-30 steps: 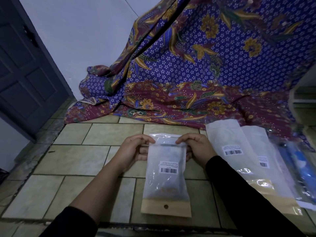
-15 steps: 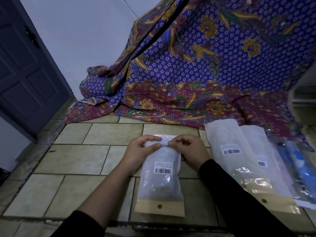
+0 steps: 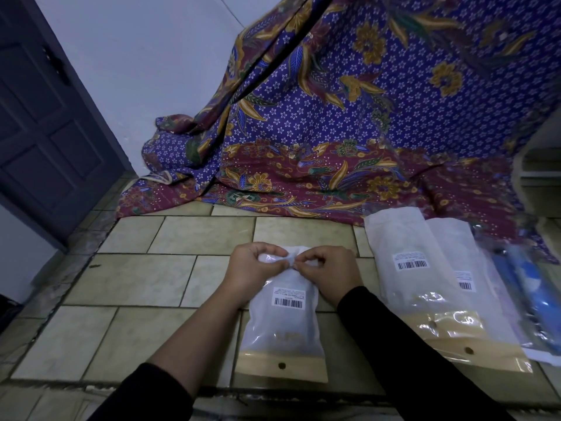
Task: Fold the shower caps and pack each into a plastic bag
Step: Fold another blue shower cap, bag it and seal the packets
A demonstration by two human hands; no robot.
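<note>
A clear plastic bag (image 3: 283,326) with a barcode label and a tan hang strip lies on the tiled floor in front of me, something pale inside it. My left hand (image 3: 253,270) and my right hand (image 3: 329,275) pinch its far end together, fingertips nearly touching at the middle. To the right lie two more bags (image 3: 403,268) with barcode labels, overlapping each other. A blue shower cap (image 3: 528,284) in clear wrapping shows at the far right edge.
A purple and maroon patterned cloth (image 3: 334,141) hangs down and spreads over the floor behind the bags. A dark door (image 3: 45,132) stands at the left. A white shelf unit (image 3: 540,165) is at the right edge. Beige floor tiles (image 3: 136,275) stretch to the left.
Both hands have slid inward from the bag's top corners to its middle. The bag has shifted slightly left and toward me.
</note>
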